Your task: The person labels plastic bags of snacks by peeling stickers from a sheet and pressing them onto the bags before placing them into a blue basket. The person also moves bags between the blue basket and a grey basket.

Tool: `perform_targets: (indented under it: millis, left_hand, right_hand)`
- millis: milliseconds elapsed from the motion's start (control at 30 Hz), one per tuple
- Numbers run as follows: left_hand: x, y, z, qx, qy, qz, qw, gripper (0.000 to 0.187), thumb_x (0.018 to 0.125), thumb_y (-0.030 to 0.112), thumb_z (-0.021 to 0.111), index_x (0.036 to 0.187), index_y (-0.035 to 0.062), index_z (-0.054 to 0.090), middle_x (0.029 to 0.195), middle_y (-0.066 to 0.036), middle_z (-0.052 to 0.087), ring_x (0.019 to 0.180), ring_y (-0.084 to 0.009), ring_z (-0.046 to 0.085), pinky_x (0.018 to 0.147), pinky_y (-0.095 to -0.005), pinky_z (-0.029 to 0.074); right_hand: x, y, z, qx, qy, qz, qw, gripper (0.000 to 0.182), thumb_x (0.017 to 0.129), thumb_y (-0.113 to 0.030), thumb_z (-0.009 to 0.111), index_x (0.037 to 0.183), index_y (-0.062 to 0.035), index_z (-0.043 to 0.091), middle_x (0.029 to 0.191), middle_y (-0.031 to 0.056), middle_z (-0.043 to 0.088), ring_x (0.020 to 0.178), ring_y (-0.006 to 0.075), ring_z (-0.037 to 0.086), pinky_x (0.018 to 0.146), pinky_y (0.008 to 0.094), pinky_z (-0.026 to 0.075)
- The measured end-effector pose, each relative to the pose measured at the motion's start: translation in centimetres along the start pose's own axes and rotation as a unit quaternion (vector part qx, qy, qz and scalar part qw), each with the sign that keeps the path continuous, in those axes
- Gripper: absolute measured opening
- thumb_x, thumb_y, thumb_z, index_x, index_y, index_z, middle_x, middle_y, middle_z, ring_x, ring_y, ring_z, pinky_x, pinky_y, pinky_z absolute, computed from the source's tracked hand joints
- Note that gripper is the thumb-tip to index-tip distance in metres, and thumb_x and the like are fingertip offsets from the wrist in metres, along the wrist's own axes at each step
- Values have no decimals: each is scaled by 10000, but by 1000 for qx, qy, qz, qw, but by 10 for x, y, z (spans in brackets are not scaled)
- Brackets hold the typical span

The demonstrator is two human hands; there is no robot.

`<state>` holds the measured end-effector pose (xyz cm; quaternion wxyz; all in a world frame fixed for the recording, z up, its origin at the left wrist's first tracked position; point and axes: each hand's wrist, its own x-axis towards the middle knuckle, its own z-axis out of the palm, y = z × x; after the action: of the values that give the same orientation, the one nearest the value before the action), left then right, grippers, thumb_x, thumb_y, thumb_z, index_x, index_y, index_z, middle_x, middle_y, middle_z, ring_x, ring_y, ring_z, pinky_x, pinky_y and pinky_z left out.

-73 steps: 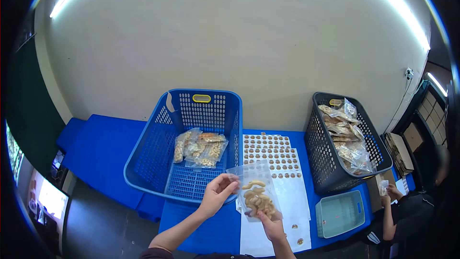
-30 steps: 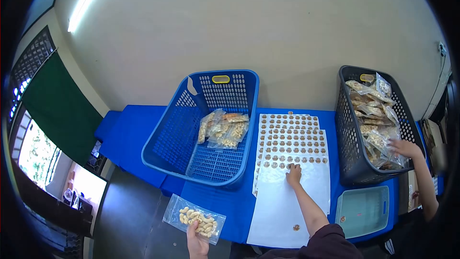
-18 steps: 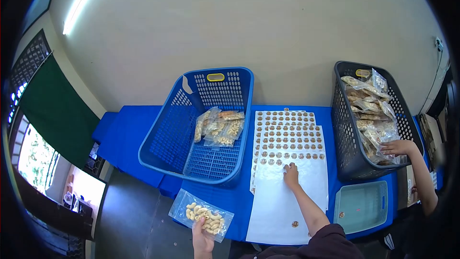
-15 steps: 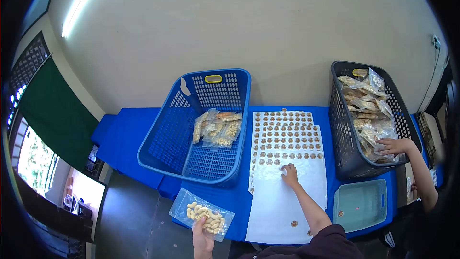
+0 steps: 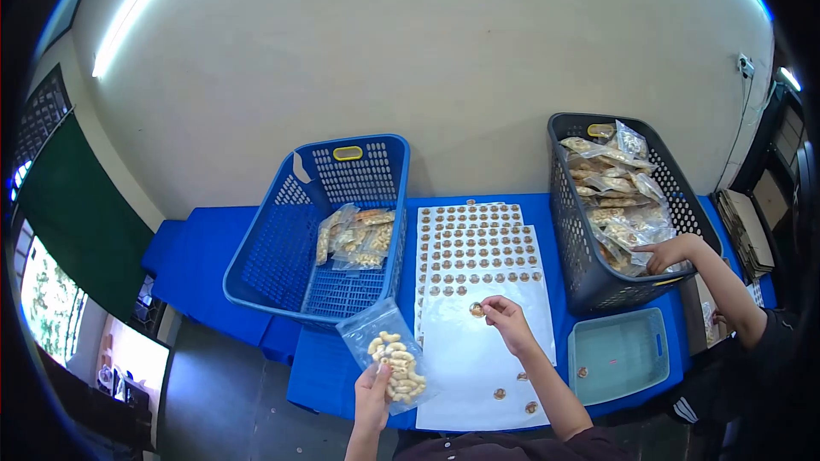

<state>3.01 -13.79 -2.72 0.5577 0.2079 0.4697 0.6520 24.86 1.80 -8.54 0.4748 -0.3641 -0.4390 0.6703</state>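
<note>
My left hand (image 5: 372,399) grips a clear zip bag of pale, curved snack pieces (image 5: 398,367) by its lower left side, tilted above the front of the table. Between the fingertips of my right hand (image 5: 509,323) is a small round brown sticker (image 5: 477,310), held over the sticker sheet (image 5: 461,350). Rows of the same stickers fill the sheet's upper part; its lower part is mostly bare white, with a few loose stickers (image 5: 500,393) near the front. More sticker sheets (image 5: 434,215) lie partly beneath it.
A blue basket (image 5: 248,294) with several filled bags (image 5: 354,237) stands left. At right, a dark basket (image 5: 589,290) is heaped with bags (image 5: 619,192); another person's hand (image 5: 670,253) reaches into it. A pale green tray (image 5: 619,397) with a sticker sits on the blue tablecloth (image 5: 320,376).
My right hand has lifted a sticker off the sheet and moved towards me. The bag in my left hand has risen and turned more upright. My view has shifted right.
</note>
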Motion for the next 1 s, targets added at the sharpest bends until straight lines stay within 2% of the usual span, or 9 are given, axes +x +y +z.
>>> perform_targets:
  millis: [200, 300, 400, 433, 567, 667, 767, 867, 1000]
  left_hand:
    - [15, -16, 42, 101, -113, -33, 988, 270, 881, 151, 494, 1069, -42, 511, 946, -82, 600, 824, -106, 573, 701, -222, 466]
    - [25, -31, 60, 129, -162, -47, 977, 285, 887, 185, 488, 1065, -35, 520, 915, -74, 606, 806, -86, 565, 671, -207, 454]
    - [23, -30, 84, 136, -211, -56, 966, 301, 898, 219, 468, 1063, -26, 527, 896, -70, 607, 793, -74, 556, 663, -203, 445]
    - [24, -30, 90, 145, -233, -49, 960, 312, 904, 240, 454, 1058, -20, 532, 894, -62, 606, 780, -66, 547, 674, -205, 441]
    - [24, -35, 105, 156, -254, -37, 954, 324, 908, 255, 445, 1051, -22, 533, 920, -53, 596, 816, -63, 533, 710, -207, 426]
    - [24, -36, 108, 165, -255, -31, 952, 332, 910, 262, 440, 1049, -26, 531, 941, -49, 588, 844, -63, 521, 732, -208, 414]
    - [22, -34, 105, 174, -257, -25, 950, 341, 912, 269, 433, 1049, -28, 529, 949, -50, 584, 859, -65, 515, 744, -205, 406]
    - [18, -32, 104, 167, -241, -31, 956, 347, 913, 273, 430, 1052, -29, 527, 953, -50, 583, 860, -67, 515, 747, -203, 405]
    - [14, -29, 103, 156, -228, -49, 960, 348, 913, 269, 432, 1057, -34, 523, 959, -51, 582, 868, -67, 514, 751, -203, 404]
  right_hand:
    - [-58, -76, 21, -34, -31, -59, 997, 154, 793, -71, 597, 939, -24, 588, 818, 13, 596, 737, 64, 525, 639, 203, 388]
    - [-81, -100, 28, -68, -33, -73, 994, 240, 766, -70, 628, 996, -21, 577, 780, 14, 605, 678, 62, 507, 626, 206, 387]
    - [-89, -103, 24, -234, -10, -163, 958, 333, 728, -40, 657, 1043, -10, 555, 745, 17, 606, 640, 40, 475, 579, 185, 366]
    - [-93, -105, 23, -248, -5, -154, 956, 378, 712, -62, 673, 1061, -18, 537, 701, 20, 616, 633, 39, 475, 573, 186, 365]
    - [-96, -108, 15, -357, 27, -172, 918, 367, 690, -107, 699, 1013, -32, 542, 661, 22, 627, 585, 48, 467, 574, 192, 363]
    - [-95, -115, 13, -426, 27, -217, 878, 358, 689, -113, 701, 999, -32, 542, 660, 24, 627, 569, 51, 469, 552, 194, 361]
    - [-94, -118, 15, -422, 11, -203, 883, 351, 687, -104, 699, 992, -33, 541, 658, 28, 629, 558, 51, 465, 541, 193, 355]
    - [-91, -109, 13, -335, -2, -128, 934, 381, 692, -176, 694, 1020, -63, 535, 682, -2, 632, 573, 95, 448, 742, 269, 324]
    - [-92, -106, 15, -311, 5, -128, 942, 373, 691, -168, 693, 1011, -61, 536, 672, 2, 635, 564, 95, 448, 740, 269, 325]
